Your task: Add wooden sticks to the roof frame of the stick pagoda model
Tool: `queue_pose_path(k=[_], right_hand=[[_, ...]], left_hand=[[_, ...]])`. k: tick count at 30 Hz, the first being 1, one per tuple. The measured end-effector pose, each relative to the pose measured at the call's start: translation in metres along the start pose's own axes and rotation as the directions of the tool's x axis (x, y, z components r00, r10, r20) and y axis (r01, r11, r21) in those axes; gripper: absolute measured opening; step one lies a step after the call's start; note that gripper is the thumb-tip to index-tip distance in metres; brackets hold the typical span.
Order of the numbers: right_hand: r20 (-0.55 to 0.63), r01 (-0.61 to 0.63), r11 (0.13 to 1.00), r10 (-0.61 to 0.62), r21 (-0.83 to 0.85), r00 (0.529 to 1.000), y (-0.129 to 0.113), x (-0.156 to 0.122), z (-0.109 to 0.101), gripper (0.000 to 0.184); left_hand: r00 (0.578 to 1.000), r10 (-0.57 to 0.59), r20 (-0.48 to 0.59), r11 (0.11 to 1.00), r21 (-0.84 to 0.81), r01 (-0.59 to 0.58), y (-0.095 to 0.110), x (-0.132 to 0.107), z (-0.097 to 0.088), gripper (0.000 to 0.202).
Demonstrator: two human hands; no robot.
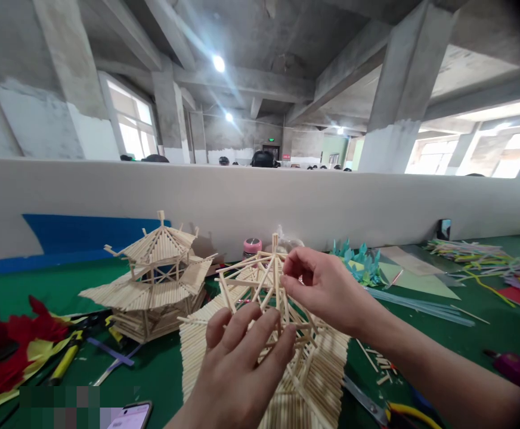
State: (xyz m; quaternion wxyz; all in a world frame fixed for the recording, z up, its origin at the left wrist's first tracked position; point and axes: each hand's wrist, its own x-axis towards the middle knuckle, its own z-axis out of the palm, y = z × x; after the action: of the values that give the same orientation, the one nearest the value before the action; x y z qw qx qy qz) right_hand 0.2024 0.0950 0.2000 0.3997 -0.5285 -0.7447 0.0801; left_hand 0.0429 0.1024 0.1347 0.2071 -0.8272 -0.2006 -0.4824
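Observation:
A roof frame of thin wooden sticks (pixel 260 280) stands on a wider stick roof (pixel 318 375) in front of me on the green table. My left hand (pixel 242 363) rests on the frame's near side, its fingers curled over the sticks. My right hand (pixel 322 286) is at the frame's upper right, with thumb and fingers pinched near the top sticks; what they pinch is too small to make out. A finished stick pavilion (pixel 157 280) stands to the left, apart from both hands.
Red and yellow paper shapes (pixel 5 351) and yellow-handled pliers (pixel 65 360) lie at left, a phone (pixel 130 415) at the near edge. Teal paper flowers (pixel 361 262), a pink-lidded jar (pixel 251 246), coloured straws (pixel 470 253) and scissors (pixel 376 408) lie right. A grey partition (pixel 260 196) backs the table.

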Motion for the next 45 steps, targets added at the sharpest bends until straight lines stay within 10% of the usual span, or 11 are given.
queue_pose_path(k=[23,45], right_hand=[[0.063,0.351,0.913,-0.346,-0.207,0.936,0.005,-0.025,0.001,0.027],[-0.015,0.303,0.947,-0.306,-0.112,0.952,0.013,-0.028,0.005,0.037]], left_hand=[[0.992,0.126,0.013,0.991,-0.035,-0.126,-0.009,-0.006,0.003,0.023],[0.999,0.039,0.026,0.996,-0.087,-0.036,-0.006,-0.001,0.004,0.020]])
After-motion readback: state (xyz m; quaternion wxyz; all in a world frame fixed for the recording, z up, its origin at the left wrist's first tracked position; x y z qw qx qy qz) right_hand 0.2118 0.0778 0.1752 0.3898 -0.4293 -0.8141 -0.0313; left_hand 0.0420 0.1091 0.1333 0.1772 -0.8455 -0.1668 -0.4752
